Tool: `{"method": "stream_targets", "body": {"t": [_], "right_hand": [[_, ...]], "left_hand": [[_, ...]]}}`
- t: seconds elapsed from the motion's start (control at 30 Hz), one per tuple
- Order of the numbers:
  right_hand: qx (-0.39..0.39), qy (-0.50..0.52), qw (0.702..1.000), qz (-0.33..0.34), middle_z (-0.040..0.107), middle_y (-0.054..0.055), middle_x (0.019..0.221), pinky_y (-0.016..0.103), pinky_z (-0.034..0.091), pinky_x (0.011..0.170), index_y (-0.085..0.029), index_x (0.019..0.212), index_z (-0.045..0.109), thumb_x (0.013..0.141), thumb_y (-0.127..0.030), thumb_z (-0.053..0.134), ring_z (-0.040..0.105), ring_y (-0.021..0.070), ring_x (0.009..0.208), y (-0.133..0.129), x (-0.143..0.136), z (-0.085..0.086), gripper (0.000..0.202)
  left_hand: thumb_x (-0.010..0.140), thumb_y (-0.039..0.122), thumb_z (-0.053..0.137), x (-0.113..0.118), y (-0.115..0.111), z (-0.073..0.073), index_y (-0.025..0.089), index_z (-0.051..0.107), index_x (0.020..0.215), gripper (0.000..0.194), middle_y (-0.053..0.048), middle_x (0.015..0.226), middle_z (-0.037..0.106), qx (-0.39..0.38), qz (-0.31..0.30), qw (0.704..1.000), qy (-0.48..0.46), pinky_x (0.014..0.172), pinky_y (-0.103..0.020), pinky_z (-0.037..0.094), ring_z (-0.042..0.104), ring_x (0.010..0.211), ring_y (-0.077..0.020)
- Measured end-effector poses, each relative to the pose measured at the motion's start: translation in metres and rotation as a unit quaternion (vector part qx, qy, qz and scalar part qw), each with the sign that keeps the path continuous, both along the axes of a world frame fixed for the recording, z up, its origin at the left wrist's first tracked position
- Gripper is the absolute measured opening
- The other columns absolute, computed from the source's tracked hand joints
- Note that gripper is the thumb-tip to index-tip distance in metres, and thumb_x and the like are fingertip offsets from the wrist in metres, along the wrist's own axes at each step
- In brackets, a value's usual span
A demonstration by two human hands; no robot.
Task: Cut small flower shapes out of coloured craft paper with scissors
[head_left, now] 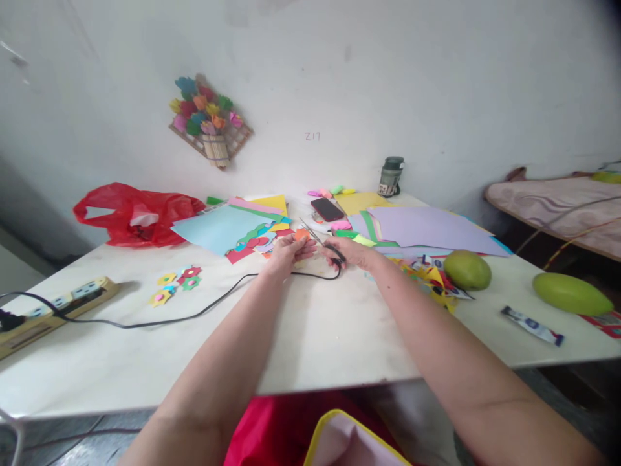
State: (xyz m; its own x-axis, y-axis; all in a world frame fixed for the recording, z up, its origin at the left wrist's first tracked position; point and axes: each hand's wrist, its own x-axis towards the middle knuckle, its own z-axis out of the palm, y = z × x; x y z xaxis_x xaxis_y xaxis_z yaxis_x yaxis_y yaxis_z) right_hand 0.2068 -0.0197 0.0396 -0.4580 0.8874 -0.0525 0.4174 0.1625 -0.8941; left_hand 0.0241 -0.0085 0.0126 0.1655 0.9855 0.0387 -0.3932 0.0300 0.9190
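Observation:
My left hand (290,252) is closed on a small orange paper piece (301,234), its fingertips pinching it near the middle of the white table. Just right of it, my right hand (342,251) grips the black handles of a pair of scissors (334,251). The blades point up and left, beside the orange piece. Behind my left hand are red, green and blue paper scraps (252,243). A dark phone (326,209) lies beyond both hands. A black cord (213,304) passes just in front of them.
On the left are a red plastic bag (140,217), small paper flowers (177,285) and a power strip (58,317). Coloured sheets (427,226), green fruits (467,270) and a glue tube (532,325) lie right. A green jar (391,176) stands behind.

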Motion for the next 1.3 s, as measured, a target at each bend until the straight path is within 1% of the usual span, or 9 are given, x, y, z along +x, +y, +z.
{"method": "stream_targets", "body": {"t": [0.2, 0.4, 0.6, 0.7, 0.8, 0.97, 1.13, 1.3], "right_hand": [[0.013, -0.005, 1.000, 0.010, 0.056, -0.003, 0.058, 0.017, 0.032, 0.035, -0.017, 0.076, 0.050, 0.078, -0.046, 0.064, 0.052, 0.0063, 0.043, 0.0026, -0.0014, -0.0045, 0.032], [0.004, 0.008, 1.000, 0.023, 0.057, -0.002, 0.058, 0.017, 0.033, 0.035, -0.017, 0.075, 0.049, 0.080, -0.047, 0.061, 0.053, 0.0070, 0.044, 0.0030, 0.0005, -0.0053, 0.032], [0.017, -0.011, 0.999, 0.027, 0.057, -0.003, 0.058, 0.017, 0.035, 0.036, -0.017, 0.075, 0.049, 0.080, -0.046, 0.062, 0.052, 0.0067, 0.043, 0.0035, 0.0011, -0.0050, 0.032], [0.019, -0.016, 0.999, 0.024, 0.056, -0.003, 0.057, 0.017, 0.035, 0.036, -0.017, 0.075, 0.050, 0.079, -0.046, 0.063, 0.052, 0.0064, 0.043, 0.0026, 0.0009, -0.0037, 0.032], [0.014, -0.011, 1.000, 0.022, 0.056, -0.003, 0.056, 0.017, 0.035, 0.036, -0.017, 0.073, 0.049, 0.079, -0.046, 0.062, 0.051, 0.0065, 0.042, 0.0029, 0.0008, -0.0039, 0.032], [0.008, -0.006, 1.000, 0.021, 0.054, -0.004, 0.053, 0.017, 0.034, 0.035, -0.018, 0.072, 0.049, 0.078, -0.045, 0.063, 0.049, 0.0070, 0.042, 0.0032, -0.0004, -0.0042, 0.030], [0.011, -0.006, 1.000, 0.017, 0.053, -0.003, 0.052, 0.018, 0.032, 0.034, -0.018, 0.071, 0.049, 0.078, -0.044, 0.061, 0.047, 0.0069, 0.040, 0.0027, -0.0007, -0.0044, 0.030], [0.021, -0.014, 0.999, 0.022, 0.053, -0.005, 0.051, 0.017, 0.032, 0.034, -0.018, 0.071, 0.050, 0.076, -0.044, 0.064, 0.044, 0.0062, 0.039, 0.0068, 0.0015, -0.0088, 0.029]], "left_hand": [[0.073, 0.018, 0.072, -0.0016, 0.0016, -0.0029, 0.010, 0.065, 0.083, 0.015, -0.009, 0.084, 0.073, 0.018, -0.001, 1.000, -0.008, 0.070, -0.024, 0.056, 0.070, 0.072, -0.0152], [0.070, 0.022, 0.075, -0.0040, 0.0036, -0.0049, 0.011, 0.064, 0.080, 0.018, -0.010, 0.081, 0.073, 0.011, -0.009, 1.000, 0.017, 0.072, -0.027, 0.056, 0.070, 0.074, -0.0174], [0.070, 0.024, 0.075, -0.0053, 0.0042, -0.0051, 0.011, 0.063, 0.080, 0.020, -0.011, 0.084, 0.073, 0.013, -0.018, 1.000, 0.020, 0.068, -0.026, 0.056, 0.071, 0.076, -0.0193], [0.070, 0.025, 0.076, -0.0053, 0.0036, -0.0046, 0.011, 0.063, 0.081, 0.022, -0.011, 0.083, 0.073, 0.010, -0.018, 1.000, 0.020, 0.070, -0.028, 0.056, 0.071, 0.078, -0.0210], [0.071, 0.026, 0.076, -0.0049, 0.0031, -0.0042, 0.011, 0.063, 0.082, 0.023, -0.012, 0.088, 0.073, 0.011, -0.017, 1.000, 0.016, 0.072, -0.028, 0.056, 0.071, 0.082, -0.0216], [0.073, 0.024, 0.073, -0.0033, 0.0022, -0.0032, 0.012, 0.062, 0.083, 0.019, -0.012, 0.090, 0.073, 0.006, -0.002, 1.000, 0.020, 0.070, -0.026, 0.056, 0.071, 0.085, -0.0219], [0.076, 0.024, 0.070, -0.0031, 0.0026, -0.0034, 0.011, 0.061, 0.082, 0.016, -0.012, 0.087, 0.073, 0.008, -0.002, 1.000, 0.017, 0.067, -0.026, 0.056, 0.071, 0.082, -0.0219], [0.074, 0.023, 0.070, -0.0045, 0.0037, -0.0048, 0.012, 0.062, 0.080, 0.015, -0.012, 0.084, 0.073, 0.006, -0.005, 1.000, 0.014, 0.070, -0.029, 0.056, 0.071, 0.083, -0.0233]]}}
